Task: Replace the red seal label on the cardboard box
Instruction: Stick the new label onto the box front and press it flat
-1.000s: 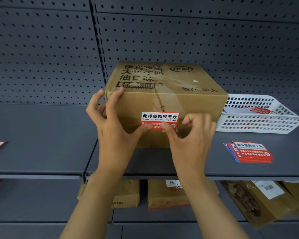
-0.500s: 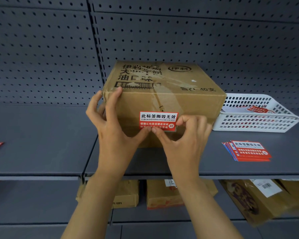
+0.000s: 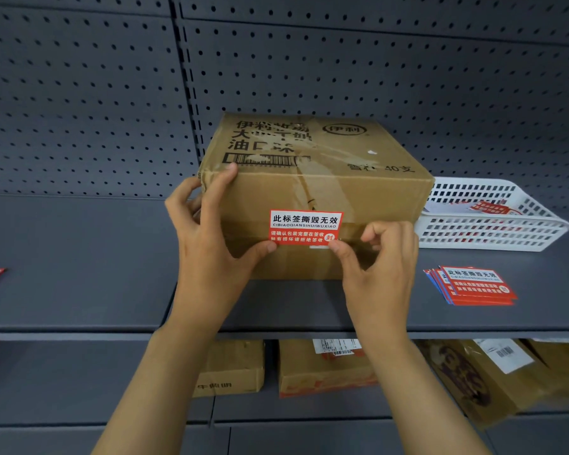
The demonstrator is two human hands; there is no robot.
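Change: across the last second the right hand [image 3: 380, 274] slid from the middle of the label's lower edge to its lower right corner, and the whole red seal label [image 3: 306, 227] came into view — the lower lines of print had been covered before.
Meaning: this looked like picking at a corner to start peeling the old seal, or possibly pressing a corner down; the pictures did not settle which.
Right hand: fingers curled in, thumb tip and forefinger nipping at that corner; nothing lifted free yet.
Left hand [image 3: 211, 238]: spread around the left front corner of the cardboard box [image 3: 312, 178], thumb resting at the label's lower left corner — bracing, not grasping the label.
Label: flat on the box's front face, red with a white band of black print on top.
Box: on the grey shelf [image 3: 79, 257], worn and taped.
Spare labels [image 3: 470, 285]: stacked on the shelf to the right, below the white basket [image 3: 493, 238].
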